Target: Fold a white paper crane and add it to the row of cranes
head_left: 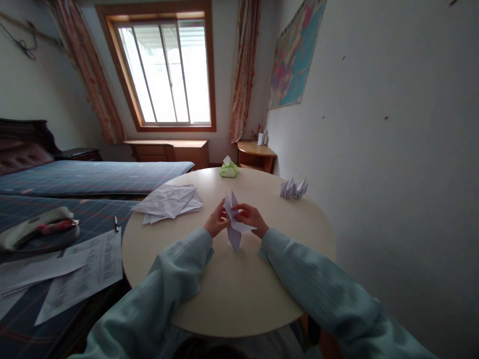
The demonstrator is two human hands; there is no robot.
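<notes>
A partly folded sheet of white paper (234, 230) with pointed flaps is held just above the round beige table (232, 294). My left hand (217, 222) pinches its left side and my right hand (250, 216) grips its right side, fingers closed on the folds. Both arms wear pale blue-green sleeves.
A pile of creased white sheets (170, 202) lies on the table's left. Folded paper shapes (294, 189) sit at the far right by the wall, and a green tissue pack (228, 169) stands at the far edge. Beside the table, printed papers (78, 276) and a pen (116, 223) rest on a bed.
</notes>
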